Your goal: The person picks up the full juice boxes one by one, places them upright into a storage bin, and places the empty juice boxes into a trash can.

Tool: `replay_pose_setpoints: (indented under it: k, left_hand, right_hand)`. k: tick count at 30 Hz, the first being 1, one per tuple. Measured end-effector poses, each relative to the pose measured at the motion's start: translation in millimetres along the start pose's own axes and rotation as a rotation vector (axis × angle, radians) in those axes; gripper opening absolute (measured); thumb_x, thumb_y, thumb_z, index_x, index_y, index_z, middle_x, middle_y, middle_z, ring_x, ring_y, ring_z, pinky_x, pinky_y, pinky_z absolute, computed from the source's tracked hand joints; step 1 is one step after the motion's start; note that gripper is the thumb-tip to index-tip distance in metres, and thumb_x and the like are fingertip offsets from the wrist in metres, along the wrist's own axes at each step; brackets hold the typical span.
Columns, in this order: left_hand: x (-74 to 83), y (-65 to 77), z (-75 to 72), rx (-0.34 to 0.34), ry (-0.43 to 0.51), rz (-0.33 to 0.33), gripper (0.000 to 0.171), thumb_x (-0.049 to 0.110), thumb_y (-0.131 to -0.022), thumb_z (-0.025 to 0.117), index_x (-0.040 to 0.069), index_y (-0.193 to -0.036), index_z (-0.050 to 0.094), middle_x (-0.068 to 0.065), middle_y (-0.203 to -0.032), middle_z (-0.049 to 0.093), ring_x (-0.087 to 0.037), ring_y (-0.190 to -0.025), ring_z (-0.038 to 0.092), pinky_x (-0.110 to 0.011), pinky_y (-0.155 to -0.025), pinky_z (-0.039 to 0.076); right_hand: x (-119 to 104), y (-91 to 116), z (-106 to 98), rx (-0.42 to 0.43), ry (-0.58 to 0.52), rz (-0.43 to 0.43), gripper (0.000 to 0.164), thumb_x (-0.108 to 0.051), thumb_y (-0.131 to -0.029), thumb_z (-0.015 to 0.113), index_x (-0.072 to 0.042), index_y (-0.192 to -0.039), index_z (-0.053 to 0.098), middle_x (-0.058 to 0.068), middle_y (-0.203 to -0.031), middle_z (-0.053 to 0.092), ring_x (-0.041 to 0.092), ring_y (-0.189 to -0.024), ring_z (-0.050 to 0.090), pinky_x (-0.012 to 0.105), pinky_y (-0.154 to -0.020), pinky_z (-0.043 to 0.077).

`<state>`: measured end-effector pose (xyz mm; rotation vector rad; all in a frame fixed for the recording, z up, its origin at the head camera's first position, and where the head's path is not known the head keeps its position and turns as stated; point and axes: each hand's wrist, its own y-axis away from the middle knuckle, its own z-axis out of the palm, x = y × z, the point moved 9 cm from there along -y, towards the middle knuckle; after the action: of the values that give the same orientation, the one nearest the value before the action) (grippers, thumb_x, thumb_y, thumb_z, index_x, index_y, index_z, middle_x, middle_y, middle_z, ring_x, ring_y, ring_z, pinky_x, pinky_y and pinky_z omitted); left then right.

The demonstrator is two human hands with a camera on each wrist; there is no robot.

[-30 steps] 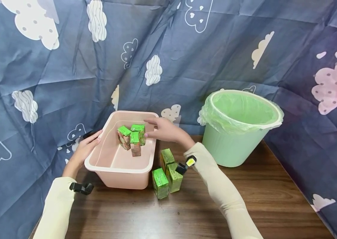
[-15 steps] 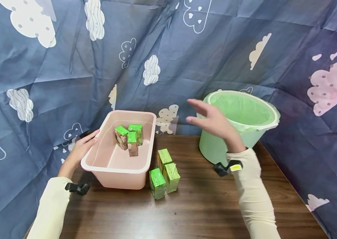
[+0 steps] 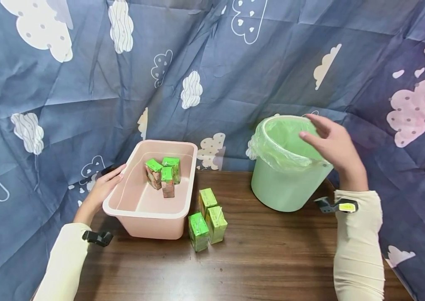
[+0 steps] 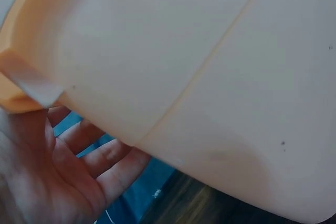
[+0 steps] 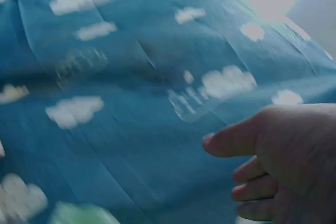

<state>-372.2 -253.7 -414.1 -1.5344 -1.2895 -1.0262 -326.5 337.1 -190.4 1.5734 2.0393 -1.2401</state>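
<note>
My left hand [image 3: 101, 188] holds the left rim of a pink plastic tub [image 3: 152, 225]. In the left wrist view, the fingers [image 4: 118, 169] of that hand lie against the tub's outer wall, and the thumb is hidden by the rim. Inside the tub stand three small drink cartons [image 3: 168, 182] with green tops, grouped toward the back. My right hand [image 3: 334, 144], holding nothing, is raised at the right side of a green bin [image 3: 284, 184], its thumb and fingers spread apart and overlapping the bin's opening in the head view.
Three more green drink cartons [image 3: 216, 225] stand close together on the dark wooden table [image 3: 265, 259], just right of the tub. A clear plastic liner [image 3: 272, 146] hangs over the bin's rim. Behind everything hangs a blue cloth [image 3: 220, 92] with cloud prints.
My right hand has moved from the tub's right rim, beside the cartons inside, across to the bin's right side. The left hand stays at the tub, and the cartons stand as before.
</note>
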Motion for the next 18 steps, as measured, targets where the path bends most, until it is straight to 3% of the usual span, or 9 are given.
replay_pose_setpoints:
  k: [3, 6, 9, 11, 13, 15, 17, 18]
  left_hand:
    - [2.2, -0.9, 1.0, -0.003, -0.010, 0.003, 0.054, 0.026, -0.108, 0.050, 0.006, -0.156, 0.036, -0.023, -0.155, 0.039, 0.008, -0.103, 0.054, -0.012, -0.084, 0.048]
    - [3.9, -1.8, 2.1, 0.001, -0.010, 0.011, 0.054, 0.027, -0.107, 0.051, 0.006, -0.155, 0.038, -0.024, -0.154, 0.040, 0.006, -0.103, 0.056, -0.013, -0.084, 0.049]
    - [5.3, -2.8, 1.0, 0.006, -0.006, 0.017, 0.055, 0.028, -0.107, 0.052, 0.005, -0.155, 0.038, -0.026, -0.154, 0.040, 0.004, -0.103, 0.056, -0.014, -0.084, 0.050]
    - [5.0, -2.6, -0.8, 0.011, -0.001, 0.012, 0.055, 0.029, -0.107, 0.052, 0.005, -0.155, 0.038, -0.026, -0.154, 0.040, 0.005, -0.102, 0.057, -0.014, -0.083, 0.051]
    - [4.8, -2.0, -2.1, 0.011, 0.003, 0.008, 0.056, 0.029, -0.107, 0.052, 0.004, -0.155, 0.037, -0.026, -0.154, 0.040, 0.006, -0.100, 0.057, -0.015, -0.082, 0.051]
    - [4.6, -1.6, -2.1, 0.002, 0.007, 0.010, 0.056, 0.028, -0.107, 0.051, 0.004, -0.155, 0.036, -0.027, -0.154, 0.040, 0.006, -0.100, 0.057, -0.015, -0.083, 0.052]
    - [4.2, -1.4, -1.8, -0.004, 0.010, 0.011, 0.055, 0.028, -0.107, 0.051, 0.004, -0.155, 0.037, -0.026, -0.153, 0.040, 0.007, -0.100, 0.057, -0.016, -0.083, 0.052]
    - [4.0, -1.2, -1.5, -0.007, 0.010, 0.013, 0.055, 0.027, -0.107, 0.052, 0.004, -0.155, 0.037, -0.026, -0.153, 0.041, 0.007, -0.101, 0.057, -0.016, -0.083, 0.052]
  right_hand:
    - [31.2, 0.6, -34.0, 0.119, 0.104, 0.080, 0.064, -0.030, -0.097, 0.067, -0.003, -0.151, 0.047, 0.023, -0.154, 0.042, 0.032, -0.142, 0.039, 0.038, -0.119, 0.029]
    - [70.9, 4.1, -60.0, 0.180, 0.119, 0.194, 0.068, -0.035, -0.098, 0.063, -0.002, -0.154, 0.041, 0.026, -0.156, 0.037, 0.035, -0.145, 0.033, 0.043, -0.121, 0.025]
    - [113.0, 9.6, -71.8, 0.184, 0.070, 0.312, 0.073, -0.042, -0.098, 0.061, -0.006, -0.157, 0.036, 0.020, -0.160, 0.033, 0.024, -0.146, 0.032, 0.035, -0.119, 0.029]
    - [138.8, 12.3, -70.3, 0.167, -0.077, 0.354, 0.072, -0.039, -0.098, 0.063, -0.009, -0.158, 0.036, 0.007, -0.158, 0.041, 0.010, -0.140, 0.037, 0.021, -0.112, 0.033]
    - [159.3, 14.1, -63.8, 0.145, -0.303, 0.353, 0.060, -0.030, -0.099, 0.066, -0.016, -0.154, 0.046, -0.001, -0.143, 0.058, 0.004, -0.125, 0.052, 0.016, -0.099, 0.043]
    - [175.0, 16.0, -55.7, 0.121, -0.529, 0.349, 0.043, -0.017, -0.098, 0.067, -0.023, -0.141, 0.062, -0.011, -0.120, 0.069, 0.001, -0.103, 0.061, 0.014, -0.082, 0.051]
    - [186.5, 17.8, -46.1, 0.086, -0.768, 0.363, 0.035, -0.004, -0.098, 0.064, -0.025, -0.124, 0.073, -0.011, -0.101, 0.072, 0.003, -0.087, 0.066, 0.019, -0.072, 0.056]
    - [190.2, 18.5, -42.7, 0.076, -0.836, 0.372, 0.035, 0.000, -0.098, 0.062, -0.026, -0.116, 0.076, -0.009, -0.095, 0.073, 0.006, -0.081, 0.068, 0.022, -0.068, 0.057]
